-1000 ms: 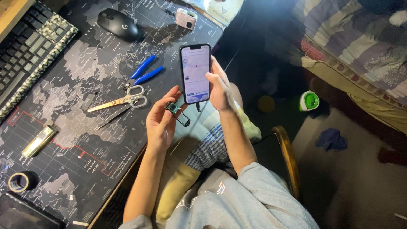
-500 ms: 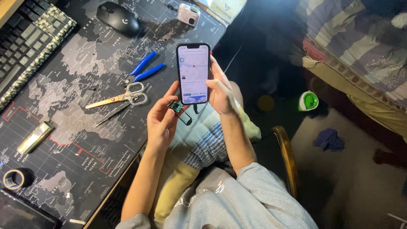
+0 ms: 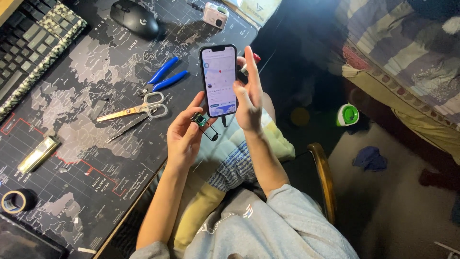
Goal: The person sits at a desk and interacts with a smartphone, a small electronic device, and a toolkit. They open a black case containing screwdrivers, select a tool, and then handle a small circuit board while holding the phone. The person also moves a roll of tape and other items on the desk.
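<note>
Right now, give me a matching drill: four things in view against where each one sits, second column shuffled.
Things:
1. phone
2. small green part
3. scissors
4. roll of tape

Places:
A. on the desk mat just below the blue-handled pliers
B. pinched in the left hand, by the fingertips
C. held upright in the right hand, screen lit
D. at the near left edge of the desk mat

Pairs: 1-C, 2-B, 3-A, 4-D
</note>
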